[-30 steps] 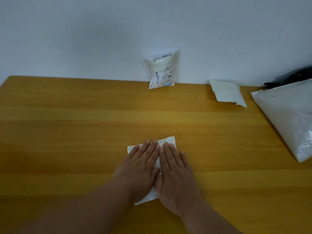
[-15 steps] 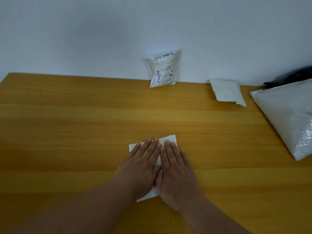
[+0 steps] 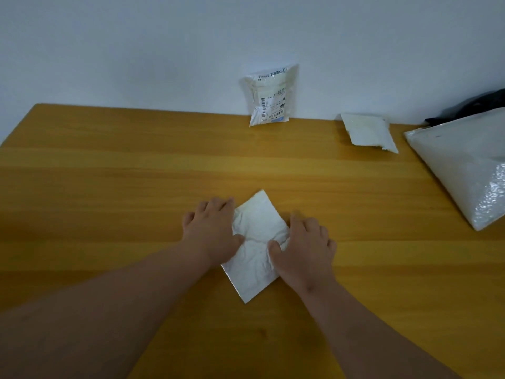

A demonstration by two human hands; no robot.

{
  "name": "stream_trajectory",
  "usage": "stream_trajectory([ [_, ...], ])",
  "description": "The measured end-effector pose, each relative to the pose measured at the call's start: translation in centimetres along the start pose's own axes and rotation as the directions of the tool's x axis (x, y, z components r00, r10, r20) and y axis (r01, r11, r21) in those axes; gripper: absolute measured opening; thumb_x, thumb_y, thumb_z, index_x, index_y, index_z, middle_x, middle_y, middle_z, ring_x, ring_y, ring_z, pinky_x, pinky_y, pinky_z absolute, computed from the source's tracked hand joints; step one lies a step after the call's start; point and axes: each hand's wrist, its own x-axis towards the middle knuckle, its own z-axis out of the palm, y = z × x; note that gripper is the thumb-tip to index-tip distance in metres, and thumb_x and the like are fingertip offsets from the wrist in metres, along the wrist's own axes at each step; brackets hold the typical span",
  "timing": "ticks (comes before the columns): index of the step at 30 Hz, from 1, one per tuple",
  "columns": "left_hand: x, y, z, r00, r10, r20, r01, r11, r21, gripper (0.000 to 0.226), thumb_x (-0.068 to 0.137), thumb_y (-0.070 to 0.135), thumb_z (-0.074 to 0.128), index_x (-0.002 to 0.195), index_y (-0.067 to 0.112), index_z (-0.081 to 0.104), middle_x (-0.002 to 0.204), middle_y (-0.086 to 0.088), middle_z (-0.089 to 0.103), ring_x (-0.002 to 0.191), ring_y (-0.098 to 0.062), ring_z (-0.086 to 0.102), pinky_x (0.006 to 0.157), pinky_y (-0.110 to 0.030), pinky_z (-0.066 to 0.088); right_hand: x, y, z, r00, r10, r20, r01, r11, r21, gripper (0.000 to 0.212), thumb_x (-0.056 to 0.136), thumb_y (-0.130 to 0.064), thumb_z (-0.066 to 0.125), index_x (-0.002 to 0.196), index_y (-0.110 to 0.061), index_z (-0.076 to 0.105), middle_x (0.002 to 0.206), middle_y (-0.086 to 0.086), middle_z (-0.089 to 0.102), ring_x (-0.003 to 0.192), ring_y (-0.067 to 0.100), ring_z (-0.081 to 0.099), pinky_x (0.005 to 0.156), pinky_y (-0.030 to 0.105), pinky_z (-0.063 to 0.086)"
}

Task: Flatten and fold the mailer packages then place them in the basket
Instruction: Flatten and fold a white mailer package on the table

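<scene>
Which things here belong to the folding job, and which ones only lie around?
Job:
small white mailer, held by left hand and right hand
labelled mailer at wall
folded mailer
large bubble mailer

Lying about:
dark object, far right

Mailer (image 3: 257, 242) lies near desk (image 3: 109, 187) centre, between left hand (image 3: 211, 231) and right hand (image 3: 303, 250). Labelled package (image 3: 272, 97) leans on wall behind; folded mailer (image 3: 367, 131) and large bag (image 3: 464, 165) sit far right.

Two bare forearms reaching in from the near edge, no sleeves visible, left hand (image 3: 211, 232) and right hand (image 3: 304, 248) both bare, no gloves, rings, watch or wristband in sight, short plain fingernails
</scene>
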Motion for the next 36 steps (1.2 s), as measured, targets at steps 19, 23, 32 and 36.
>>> stream_trajectory([
  [19, -10.0, -9.6, 2.4, 0.897, -0.064, -0.438, -0.133, 0.904, -0.406, 0.012, 0.095, 0.019, 0.045, 0.104, 0.027, 0.050, 0.101, -0.007, 0.061, 0.088, -0.031, 0.057, 0.071, -0.037, 0.046, -10.6, -5.9, 2.5, 0.958, -0.283, -0.042, 0.256, 0.784, 0.566, 0.012, 0.094, -0.011, 0.043, 0.084, -0.016, 0.049, 0.087, 0.001, 0.053, 0.077, 0.019, 0.047, 0.060, 0.031, 0.035],
  [23, -15.4, -10.7, 4.9, 0.877, -0.014, -0.481, -0.164, 0.931, -0.327, 0.020, 0.094, 0.014, 0.045, 0.108, 0.023, 0.054, 0.101, -0.005, 0.058, 0.088, -0.029, 0.053, 0.072, -0.035, 0.041, -16.0, -5.6, 4.5, 0.983, -0.181, 0.017, 0.124, 0.738, 0.663, 0.016, 0.088, -0.010, 0.047, 0.097, -0.007, 0.059, 0.098, 0.016, 0.063, 0.085, 0.029, 0.057, 0.067, 0.036, 0.041],
  [32, -27.3, -10.7, 10.3, 0.934, 0.219, -0.283, -0.273, 0.947, -0.170, 0.023, 0.084, 0.010, 0.055, 0.101, 0.024, 0.050, 0.089, 0.003, 0.053, 0.082, -0.023, 0.052, 0.072, -0.038, 0.047, -26.0, -0.6, 7.9, 0.803, -0.211, 0.557, -0.189, 0.797, 0.573, 0.015, 0.087, -0.006, 0.049, 0.097, -0.014, 0.056, 0.085, 0.011, 0.054, 0.065, 0.023, 0.051, 0.055, 0.025, 0.046],
  [36, -27.9, -10.2, 13.1, 0.916, 0.310, -0.256, -0.329, 0.944, -0.034, 0.027, 0.085, 0.006, 0.052, 0.082, 0.028, 0.037, 0.081, 0.009, 0.047, 0.071, -0.015, 0.049, 0.060, -0.035, 0.045, -26.1, 1.9, 12.9, 0.743, -0.131, 0.656, -0.344, 0.767, 0.542, 0.016, 0.082, -0.007, 0.054, 0.096, -0.015, 0.057, 0.085, 0.009, 0.056, 0.066, 0.022, 0.055, 0.054, 0.023, 0.042],
])
